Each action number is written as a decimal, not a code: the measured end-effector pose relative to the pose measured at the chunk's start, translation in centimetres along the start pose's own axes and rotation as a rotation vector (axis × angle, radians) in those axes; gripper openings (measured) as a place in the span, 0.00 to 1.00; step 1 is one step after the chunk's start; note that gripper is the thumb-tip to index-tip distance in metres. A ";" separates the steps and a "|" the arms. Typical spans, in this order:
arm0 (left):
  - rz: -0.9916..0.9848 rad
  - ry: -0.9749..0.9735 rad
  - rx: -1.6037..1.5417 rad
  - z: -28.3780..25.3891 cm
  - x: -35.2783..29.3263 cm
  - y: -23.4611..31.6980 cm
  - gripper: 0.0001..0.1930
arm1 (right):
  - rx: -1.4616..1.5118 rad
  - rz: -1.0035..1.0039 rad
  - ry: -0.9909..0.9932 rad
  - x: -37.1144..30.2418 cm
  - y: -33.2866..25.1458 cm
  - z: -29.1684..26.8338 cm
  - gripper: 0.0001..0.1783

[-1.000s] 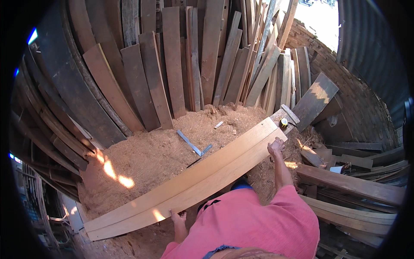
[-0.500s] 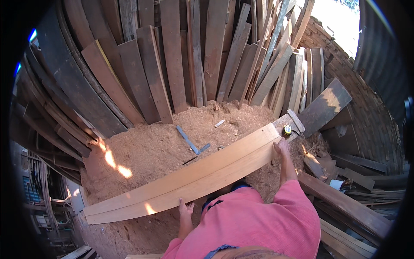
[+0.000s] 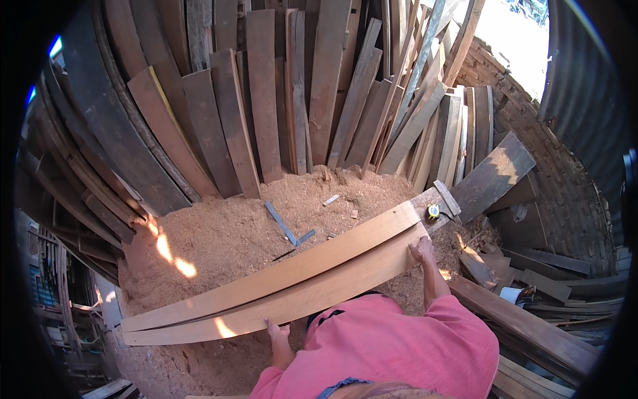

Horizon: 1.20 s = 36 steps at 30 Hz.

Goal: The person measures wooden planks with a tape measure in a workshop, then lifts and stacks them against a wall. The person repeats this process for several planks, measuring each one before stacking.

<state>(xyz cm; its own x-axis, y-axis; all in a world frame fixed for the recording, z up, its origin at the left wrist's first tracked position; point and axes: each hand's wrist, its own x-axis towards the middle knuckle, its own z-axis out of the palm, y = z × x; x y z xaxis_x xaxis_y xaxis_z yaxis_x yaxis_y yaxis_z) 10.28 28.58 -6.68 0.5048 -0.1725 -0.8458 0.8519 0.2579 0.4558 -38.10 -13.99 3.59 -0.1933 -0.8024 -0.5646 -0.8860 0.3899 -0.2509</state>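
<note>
Sawdust (image 3: 212, 246): far
Near plank (image 3: 332, 291): near-left to far-right
Left hand (image 3: 278, 330): touches edge, grip unclear
Right hand (image 3: 423, 252): grasps far end

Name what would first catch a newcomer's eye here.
Probably the two long, pale wooden boards slanting across the middle, left hand and right hand at the nearer one's edge. Next, perhaps, the tall brown wooden planks ranged along the back and the bright pink shirt at the bottom.
</note>
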 end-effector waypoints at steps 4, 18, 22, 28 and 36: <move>0.009 0.051 0.026 -0.5 0.3 0.2 0.35 | 0.058 0.005 0.000 0.1 0.0 0.2 0.39; 0.086 0.127 -0.129 -3.6 2.5 2.2 0.26 | -0.100 -0.805 0.038 -9.4 -19.1 12.1 0.23; 0.175 0.118 -0.224 -5.7 3.3 6.5 0.27 | -0.160 -1.030 -0.137 -12.3 -22.5 16.6 0.20; 0.171 0.085 -0.212 -7.1 2.2 10.1 0.22 | -0.383 -1.114 -0.338 -17.6 -26.2 21.8 0.20; 0.103 -0.145 -0.123 -7.9 -0.9 9.3 0.21 | -0.445 -1.245 -0.634 -27.2 -32.2 27.4 0.27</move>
<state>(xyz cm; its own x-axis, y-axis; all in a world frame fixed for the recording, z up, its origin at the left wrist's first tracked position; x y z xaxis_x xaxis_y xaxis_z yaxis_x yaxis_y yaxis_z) 16.63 38.62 -3.89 0.6110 -0.2720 -0.7434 0.7756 0.3940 0.4932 7.19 7.65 5.47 0.8864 -0.1348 -0.4429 -0.4155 -0.6538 -0.6324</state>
